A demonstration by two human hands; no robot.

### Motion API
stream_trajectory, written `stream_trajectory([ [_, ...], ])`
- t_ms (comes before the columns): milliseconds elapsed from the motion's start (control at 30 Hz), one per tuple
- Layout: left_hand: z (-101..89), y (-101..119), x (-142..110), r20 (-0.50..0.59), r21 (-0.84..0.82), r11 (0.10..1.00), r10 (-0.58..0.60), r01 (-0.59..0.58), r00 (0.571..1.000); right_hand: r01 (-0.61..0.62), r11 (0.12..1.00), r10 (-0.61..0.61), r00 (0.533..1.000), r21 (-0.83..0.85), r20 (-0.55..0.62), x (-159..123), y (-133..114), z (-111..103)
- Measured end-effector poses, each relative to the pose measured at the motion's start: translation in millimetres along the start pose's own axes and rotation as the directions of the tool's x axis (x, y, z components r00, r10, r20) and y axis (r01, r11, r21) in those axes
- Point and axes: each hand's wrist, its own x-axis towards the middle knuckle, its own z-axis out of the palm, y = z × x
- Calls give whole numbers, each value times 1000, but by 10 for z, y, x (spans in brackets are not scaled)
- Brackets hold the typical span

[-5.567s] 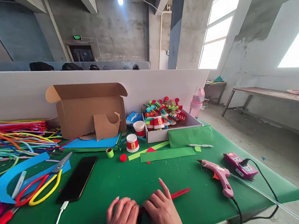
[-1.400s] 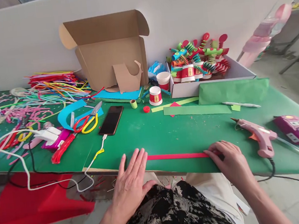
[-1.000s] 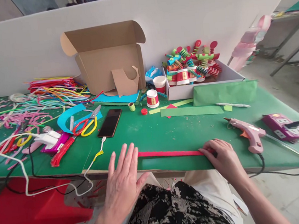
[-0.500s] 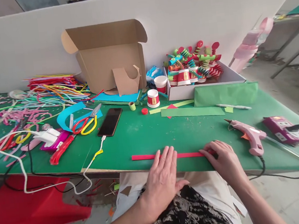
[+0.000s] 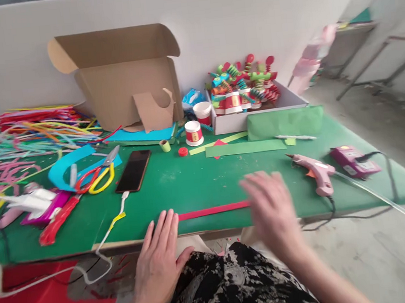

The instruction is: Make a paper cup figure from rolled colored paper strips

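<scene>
A narrow red paper strip (image 5: pixel 214 210) lies lengthwise along the near edge of the green tabletop. My left hand (image 5: pixel 161 254) rests flat with fingers stretched over the strip's left end, which it hides. Over the right end is my right hand (image 5: pixel 271 207), blurred by motion, its fingers extended and nothing seen in them. I cannot tell whether it touches the strip. Beyond the strip lie a green paper strip (image 5: pixel 245 148), a small red paper roll (image 5: pixel 182 151) and a red-and-white paper cup (image 5: pixel 194 133).
A pink glue gun (image 5: pixel 315 171) and a purple power socket (image 5: pixel 355 160) lie right. Left are a phone (image 5: pixel 134 170) on a cable, scissors (image 5: pixel 98 174) and pipe cleaners (image 5: pixel 40 118). Behind stand a cardboard box (image 5: pixel 126 82) and a white box (image 5: pixel 260 116) of paper figures.
My left hand has slid left along the red strip to its left end. My right hand has gone from fingers bent at the strip's right end to outstretched over it. The view has turned right.
</scene>
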Motion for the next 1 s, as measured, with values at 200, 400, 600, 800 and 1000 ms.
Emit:
stream_trajectory([
  [200,127,-72,-89,-80,-72,995,60,-66,995,435,849,-522,778,299,350,75,-750,433],
  [400,81,-36,-44,-108,-82,996,32,-41,994,326,909,-411,804,259,430,-74,-519,528],
  [600,33,-32,-23,-60,-87,996,24,-29,998,212,939,-329,785,272,525,-127,32,210],
  [800,29,-73,-65,-20,-77,996,32,-33,999,134,974,-215,805,183,553,-309,574,-19],
  [1000,-188,-193,62,-22,-33,999,37,-37,999,174,979,-205,834,108,513,-370,724,-115],
])
